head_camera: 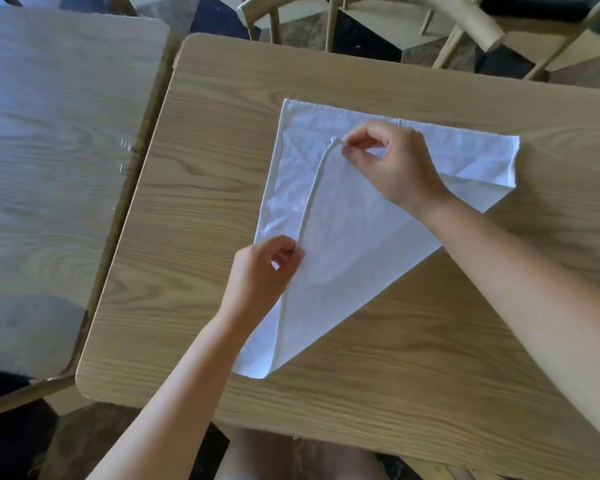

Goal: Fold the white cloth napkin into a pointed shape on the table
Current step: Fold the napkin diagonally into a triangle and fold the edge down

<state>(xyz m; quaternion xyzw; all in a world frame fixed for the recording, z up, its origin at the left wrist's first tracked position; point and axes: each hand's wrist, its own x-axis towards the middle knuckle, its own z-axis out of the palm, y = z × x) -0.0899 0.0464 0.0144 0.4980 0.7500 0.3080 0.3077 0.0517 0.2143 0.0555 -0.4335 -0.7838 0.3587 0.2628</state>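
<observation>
The wooden surface carries the white cloth napkin near its middle, spread flat with its right corner brought over as a large diagonal flap whose fold runs from the near bottom tip up toward the far right. The step in hand looks to be laying that flap's free edge down straight; to do it well the person should keep the edge taut between both hands, line it up parallel to the napkin's left hem, and press the crease flat only once the near tip comes out sharp. The right hand pinches the flap's corner between thumb and forefinger, lifted slightly near the far edge. The left hand pinches the same edge lower down, its fingers closed on the hem
</observation>
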